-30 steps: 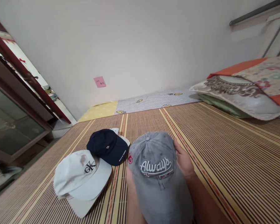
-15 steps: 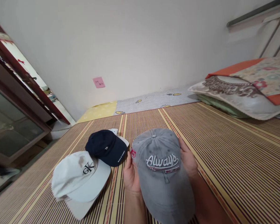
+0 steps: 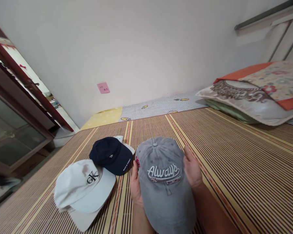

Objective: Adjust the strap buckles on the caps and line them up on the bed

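Note:
A grey cap [image 3: 164, 191] with "Always" across its front is held up between both hands, its brim toward me. My left hand [image 3: 136, 187] grips its left side, thumb by the red patch. On the right side, my right hand [image 3: 193, 169] holds the cap with the thumb showing and the other fingers mostly hidden. To the left, a dark navy cap [image 3: 109, 152] lies over a white one. Nearer, a white cap [image 3: 75, 182] with "CK" letters rests on another pale cap [image 3: 84, 219].
The caps lie on a striped mat [image 3: 234, 169]. At the back right are pillows [image 3: 256, 100] under a floral cloth [image 3: 280, 79]. A pink note [image 3: 103, 87] is on the wall, and a glass-fronted cabinet [image 3: 12, 130] stands left.
The grey cap has shifted slightly left and tilted a little in my hands. My right hand has moved left with it; the other caps lie as before.

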`<action>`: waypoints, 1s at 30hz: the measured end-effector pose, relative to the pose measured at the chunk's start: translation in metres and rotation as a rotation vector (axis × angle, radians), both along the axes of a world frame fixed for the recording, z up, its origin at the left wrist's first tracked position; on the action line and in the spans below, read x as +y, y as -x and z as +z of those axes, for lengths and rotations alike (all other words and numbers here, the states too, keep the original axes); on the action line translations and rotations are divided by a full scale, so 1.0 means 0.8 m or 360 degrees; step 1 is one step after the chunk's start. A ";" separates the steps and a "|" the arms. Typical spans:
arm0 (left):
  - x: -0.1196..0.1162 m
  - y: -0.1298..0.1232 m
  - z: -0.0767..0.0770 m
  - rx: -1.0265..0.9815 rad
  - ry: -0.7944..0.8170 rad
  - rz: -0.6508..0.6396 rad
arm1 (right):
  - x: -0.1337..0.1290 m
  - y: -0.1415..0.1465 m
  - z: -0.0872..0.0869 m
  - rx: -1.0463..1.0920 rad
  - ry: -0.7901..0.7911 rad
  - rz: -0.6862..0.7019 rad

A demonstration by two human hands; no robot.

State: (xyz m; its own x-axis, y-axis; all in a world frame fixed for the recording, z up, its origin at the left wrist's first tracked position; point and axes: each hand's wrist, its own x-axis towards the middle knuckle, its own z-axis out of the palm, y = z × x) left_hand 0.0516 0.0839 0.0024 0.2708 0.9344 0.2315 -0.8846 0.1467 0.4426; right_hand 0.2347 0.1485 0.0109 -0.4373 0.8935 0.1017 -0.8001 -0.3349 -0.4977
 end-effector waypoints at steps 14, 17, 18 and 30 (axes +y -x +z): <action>0.007 0.013 0.000 0.0034 -0.0083 0.0056 | 0.000 -0.010 0.007 -0.0026 0.0010 -0.0010; 0.009 0.011 0.001 0.0038 -0.0078 0.0034 | 0.000 -0.011 0.004 -0.0016 0.0046 -0.0031; 0.009 0.011 0.000 0.0042 -0.0068 0.0027 | 0.000 -0.011 0.004 -0.0013 0.0056 -0.0031; -0.004 -0.011 0.006 0.0054 0.0057 0.0111 | -0.002 -0.008 0.004 -0.0072 -0.0004 0.0025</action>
State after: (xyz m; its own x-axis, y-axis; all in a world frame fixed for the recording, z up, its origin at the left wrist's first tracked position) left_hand 0.0600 0.0809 0.0075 0.2117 0.9588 0.1893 -0.8779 0.1014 0.4681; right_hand 0.2409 0.1468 0.0139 -0.4556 0.8862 0.0840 -0.7714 -0.3460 -0.5340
